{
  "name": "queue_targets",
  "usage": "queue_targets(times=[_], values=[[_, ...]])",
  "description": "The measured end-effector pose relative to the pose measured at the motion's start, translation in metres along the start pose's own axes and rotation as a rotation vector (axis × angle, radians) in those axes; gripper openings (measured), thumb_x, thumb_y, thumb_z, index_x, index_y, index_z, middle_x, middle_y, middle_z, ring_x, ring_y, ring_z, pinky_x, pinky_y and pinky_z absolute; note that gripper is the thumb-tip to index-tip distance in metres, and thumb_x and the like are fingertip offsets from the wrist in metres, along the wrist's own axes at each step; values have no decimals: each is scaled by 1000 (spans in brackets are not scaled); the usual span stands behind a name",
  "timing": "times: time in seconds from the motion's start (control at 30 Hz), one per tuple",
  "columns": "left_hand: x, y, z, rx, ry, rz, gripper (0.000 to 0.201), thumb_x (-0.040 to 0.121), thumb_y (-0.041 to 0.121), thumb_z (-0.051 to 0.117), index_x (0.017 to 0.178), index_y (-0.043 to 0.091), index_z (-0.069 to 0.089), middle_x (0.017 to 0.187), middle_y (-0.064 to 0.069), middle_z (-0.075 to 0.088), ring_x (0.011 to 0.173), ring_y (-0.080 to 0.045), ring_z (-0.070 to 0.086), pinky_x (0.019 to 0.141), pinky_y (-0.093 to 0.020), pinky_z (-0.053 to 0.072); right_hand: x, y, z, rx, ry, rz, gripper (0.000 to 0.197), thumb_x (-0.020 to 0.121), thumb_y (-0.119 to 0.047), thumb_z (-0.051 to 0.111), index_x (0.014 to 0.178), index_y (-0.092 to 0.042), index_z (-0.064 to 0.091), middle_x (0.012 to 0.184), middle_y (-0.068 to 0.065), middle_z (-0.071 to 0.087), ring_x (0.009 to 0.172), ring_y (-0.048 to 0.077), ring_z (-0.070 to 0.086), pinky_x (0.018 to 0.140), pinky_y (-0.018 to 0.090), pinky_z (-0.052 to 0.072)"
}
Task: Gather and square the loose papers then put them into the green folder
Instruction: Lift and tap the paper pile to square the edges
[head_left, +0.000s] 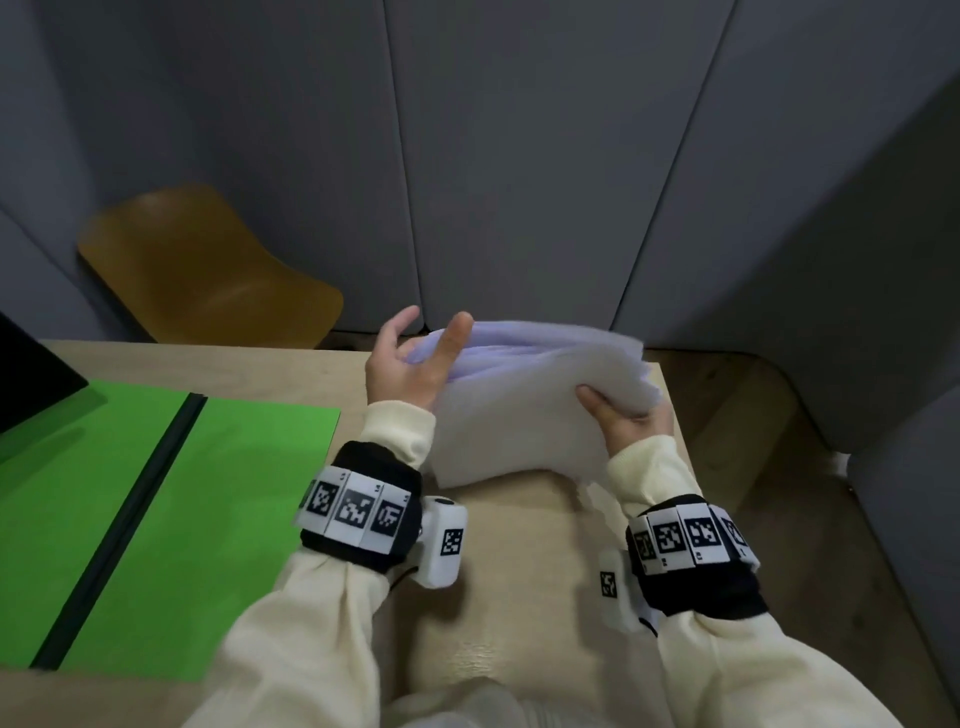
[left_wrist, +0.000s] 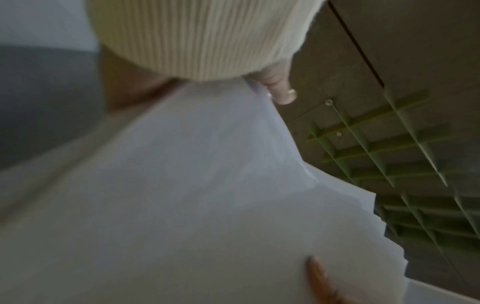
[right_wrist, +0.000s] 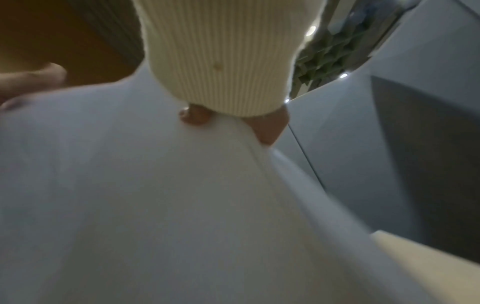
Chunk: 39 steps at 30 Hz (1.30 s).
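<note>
A stack of white papers (head_left: 524, 410) is held tilted above the far right part of the table, its lower edge near the tabletop. My left hand (head_left: 415, 358) holds the stack's left side, thumb lying across the front and fingers behind. My right hand (head_left: 623, 415) grips the right side, thumb on the front face. The sheets are fanned unevenly at the top edge. Both wrist views are filled by the blurred papers (left_wrist: 207, 185) (right_wrist: 155, 185). The green folder (head_left: 208, 467) lies open and flat on the table to the left, with a dark spine down its middle.
The light wooden table (head_left: 519, 571) ends just right of my right hand. A yellow-brown chair (head_left: 208, 270) stands behind the table's far left. A black flat object (head_left: 31, 374) overlaps the folder's far left corner. Grey padded panels (head_left: 519, 156) enclose the space.
</note>
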<state>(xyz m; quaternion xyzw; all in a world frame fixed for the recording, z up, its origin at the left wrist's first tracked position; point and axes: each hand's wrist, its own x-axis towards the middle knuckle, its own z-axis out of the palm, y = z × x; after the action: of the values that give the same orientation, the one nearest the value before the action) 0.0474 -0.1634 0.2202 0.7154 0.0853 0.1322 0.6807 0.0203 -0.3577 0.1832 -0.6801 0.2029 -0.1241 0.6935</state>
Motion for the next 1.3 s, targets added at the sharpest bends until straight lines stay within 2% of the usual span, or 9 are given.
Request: queue_targets(times=[0.07,0.17,0.4,0.67,0.8,0.93,1.1,1.2,1.3], values=[[-1,-7,-6,-76,-122,121,122,34,81,64,132,11,46,106,18,53,96,19,56,69,6,42,1,-9,-3,76,56,17,20,76,-17,75,74,-16,56,72,-4,58,65,17,59,52,21,49],[-4,-28,-12,-65,-190,182,128,30,75,74,126,-5,48,109,3,60,96,-5,60,73,-6,50,1,-24,-9,157,40,-61,10,78,-15,72,80,-12,63,72,-4,62,47,-3,64,45,9,50],[-13,-63,-13,44,-192,71,54,49,22,90,96,9,66,84,10,67,75,-5,65,67,-5,50,-15,-8,-11,64,17,-5,22,81,-20,70,65,-18,56,52,-7,58,46,6,55,35,7,41],[-15,-40,4,-158,142,131,70,41,78,68,86,24,65,82,4,65,73,-2,61,70,-13,48,-8,-28,4,54,117,-353,28,71,-40,73,94,-26,66,84,-15,64,80,-3,58,76,13,50],[-18,-34,19,-192,305,145,53,57,43,80,91,5,64,72,8,62,56,10,58,57,-3,45,-4,-24,17,41,274,-403,21,75,-24,74,93,-13,69,85,2,69,80,10,62,74,9,47],[-12,-35,23,-144,402,94,32,70,27,80,87,5,64,70,3,61,54,9,55,53,-2,43,2,-21,18,87,343,-391,7,81,-21,67,84,-15,66,74,-11,62,69,-6,56,69,5,45],[0,-40,25,-122,407,-38,70,57,59,75,65,-8,53,60,-7,44,58,-17,36,57,-23,38,7,-9,8,70,-42,-399,66,63,-60,68,113,-19,54,95,-7,65,87,0,64,79,13,52],[9,-46,17,-128,401,-68,95,41,77,69,67,-13,54,64,-6,45,59,-20,37,56,-29,41,13,4,-12,-135,-319,-300,79,64,-28,83,131,-33,41,118,-5,63,110,8,60,95,21,46],[13,-37,14,-134,312,-70,92,39,71,72,82,-10,64,78,-10,71,74,-27,66,73,-42,59,16,18,-25,-278,-388,-65,50,69,-9,80,110,-25,58,109,2,66,99,13,65,76,15,50]])
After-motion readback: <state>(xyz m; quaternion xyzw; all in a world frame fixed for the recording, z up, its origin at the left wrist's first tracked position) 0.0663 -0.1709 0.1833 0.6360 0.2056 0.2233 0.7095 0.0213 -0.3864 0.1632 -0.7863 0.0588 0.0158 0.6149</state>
